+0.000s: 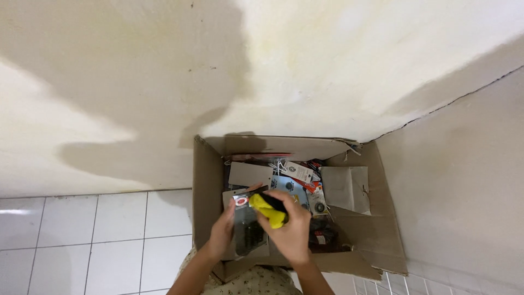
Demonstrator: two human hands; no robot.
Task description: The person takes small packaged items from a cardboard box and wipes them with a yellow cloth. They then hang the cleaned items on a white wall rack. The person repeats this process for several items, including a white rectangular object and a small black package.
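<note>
My right hand [292, 229] is clamped on a yellow-and-black tool [268, 208] over the open cardboard box [206, 186]. My left hand [222, 229], just beside it, grips a flat blister pack [248, 232] at the box's near left.

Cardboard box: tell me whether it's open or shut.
Open: the box has its flaps spread, packaged items showing inside, and both hands reach in.
</note>
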